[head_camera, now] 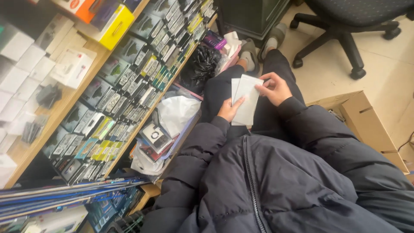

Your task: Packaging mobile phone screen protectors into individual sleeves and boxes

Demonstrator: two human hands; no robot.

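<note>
We held white packets (246,101): left hand (228,110) gripped stack underneath, right hand (276,88) pinched top edge. Sorting unfinished; shelf (129,86) beside already full.

The left hand (228,110) is mostly tucked behind the white packets (246,99), so its fingers don't show. The packets' print is too small to tell. The cardboard box (366,125) and office chair (349,21) get cut off by the edges.
</note>
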